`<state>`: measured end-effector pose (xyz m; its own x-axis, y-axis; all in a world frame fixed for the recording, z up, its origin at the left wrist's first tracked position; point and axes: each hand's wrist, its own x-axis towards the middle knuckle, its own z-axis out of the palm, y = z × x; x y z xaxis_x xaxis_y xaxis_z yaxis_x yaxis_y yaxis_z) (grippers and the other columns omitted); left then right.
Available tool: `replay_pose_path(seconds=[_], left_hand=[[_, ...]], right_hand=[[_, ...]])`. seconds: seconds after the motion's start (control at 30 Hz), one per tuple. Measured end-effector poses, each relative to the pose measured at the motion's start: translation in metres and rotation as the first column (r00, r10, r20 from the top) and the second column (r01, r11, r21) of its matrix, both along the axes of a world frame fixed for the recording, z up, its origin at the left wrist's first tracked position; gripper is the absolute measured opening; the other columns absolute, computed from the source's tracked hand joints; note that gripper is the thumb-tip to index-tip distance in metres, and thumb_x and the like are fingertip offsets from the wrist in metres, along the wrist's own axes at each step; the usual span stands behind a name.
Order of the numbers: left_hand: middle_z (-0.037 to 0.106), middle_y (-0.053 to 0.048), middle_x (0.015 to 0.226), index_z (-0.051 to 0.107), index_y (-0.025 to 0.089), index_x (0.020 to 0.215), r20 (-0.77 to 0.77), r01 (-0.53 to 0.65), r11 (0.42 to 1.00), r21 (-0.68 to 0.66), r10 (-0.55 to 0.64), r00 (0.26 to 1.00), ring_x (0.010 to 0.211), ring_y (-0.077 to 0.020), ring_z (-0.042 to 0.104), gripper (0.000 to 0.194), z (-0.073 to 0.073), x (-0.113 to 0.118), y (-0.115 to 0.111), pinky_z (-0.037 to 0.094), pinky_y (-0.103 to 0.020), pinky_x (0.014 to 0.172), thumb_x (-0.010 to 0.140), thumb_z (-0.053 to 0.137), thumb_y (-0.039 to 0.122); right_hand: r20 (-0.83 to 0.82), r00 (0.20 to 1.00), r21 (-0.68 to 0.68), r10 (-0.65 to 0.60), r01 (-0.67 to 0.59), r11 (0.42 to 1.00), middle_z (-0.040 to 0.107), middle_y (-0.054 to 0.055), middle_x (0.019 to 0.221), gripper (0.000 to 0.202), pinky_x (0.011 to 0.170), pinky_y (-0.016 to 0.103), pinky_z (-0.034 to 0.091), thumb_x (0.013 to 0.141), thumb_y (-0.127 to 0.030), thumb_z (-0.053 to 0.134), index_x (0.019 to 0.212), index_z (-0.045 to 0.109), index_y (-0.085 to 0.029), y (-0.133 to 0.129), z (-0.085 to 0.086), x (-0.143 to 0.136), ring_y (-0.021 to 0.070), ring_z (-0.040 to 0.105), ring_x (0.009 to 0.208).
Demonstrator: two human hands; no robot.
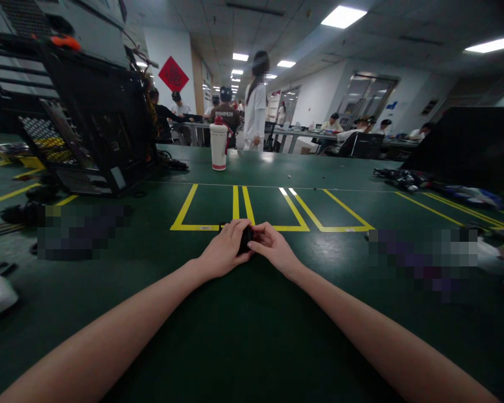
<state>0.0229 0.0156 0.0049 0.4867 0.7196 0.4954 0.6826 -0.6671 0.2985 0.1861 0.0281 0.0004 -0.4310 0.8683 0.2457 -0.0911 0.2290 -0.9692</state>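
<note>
Got a small black object (246,240) held between both hands, low over the middle of the green tabletop (252,336), right by the near edge of the yellow tape (292,228). Have the left hand (224,249) cupped over its left side, fingers (236,226) bent and close together on top, thumb stretched along the near side. Have the right hand (275,249) at the other end, fingers (260,228) curled in, thumb tip and forefinger against the right side. So, pretty much closed on both sides, with only the object in between. Hard to say what it actually is, too dark and too covered up by the hands.

Farther back, past the tape, see a white bottle (219,148) with a red lid, standing upright. Over on the left, see a black computer case (117,134), opened up, with cables (174,162) lying just beside it. On the right, see a big black panel (466,145), tilted, near more tangled wires (403,179). Behind all that, spot a person in white (256,112), standing, and a red diamond sign (173,74) on the wall.
</note>
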Motion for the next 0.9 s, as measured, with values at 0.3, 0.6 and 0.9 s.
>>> replay_pose_path(seconds=[0.3,0.6,0.9], left_hand=[[0.041,-0.009,0.118,0.025,0.02,0.122,-0.074,-0.086,0.995,0.05,0.09,0.993,0.11,-0.0292,0.036,0.058,0.0034,0.0012,-0.0022,0.032,-0.048,0.088,0.075,0.055,0.032],[0.042,-0.01,0.12,0.023,0.018,0.123,-0.07,-0.03,0.998,0.051,0.033,0.997,0.113,-0.0247,0.039,0.057,0.0001,-0.0001,0.0015,0.021,-0.047,0.098,0.076,0.053,0.029],[0.043,-0.01,0.119,0.025,0.018,0.122,-0.063,-0.04,0.997,0.065,0.044,0.997,0.112,-0.0246,0.04,0.057,-0.0013,0.0008,0.0026,0.022,-0.045,0.097,0.075,0.055,0.03]], right_hand=[[0.016,0.993,0.014,-0.115,0.115,0.993,0.057,0.0,0.09,0.019,0.084,0.032,0.042,0.073,-0.03,0.057,0.089,0.053,-0.021,0.0035,-0.0009,-0.0036,0.0141,0.055,0.088],[0.012,1.0,-0.016,-0.005,0.005,1.0,0.054,0.0,0.096,0.025,0.087,0.032,0.043,0.07,-0.022,0.061,0.091,0.049,-0.022,0.001,0.0008,0.0001,0.0139,0.054,0.094],[0.006,0.996,0.012,-0.089,0.089,0.996,0.056,0.0,0.09,0.017,0.085,0.032,0.042,0.073,-0.028,0.057,0.088,0.052,-0.022,0.0021,-0.0014,-0.003,0.0134,0.054,0.09]])
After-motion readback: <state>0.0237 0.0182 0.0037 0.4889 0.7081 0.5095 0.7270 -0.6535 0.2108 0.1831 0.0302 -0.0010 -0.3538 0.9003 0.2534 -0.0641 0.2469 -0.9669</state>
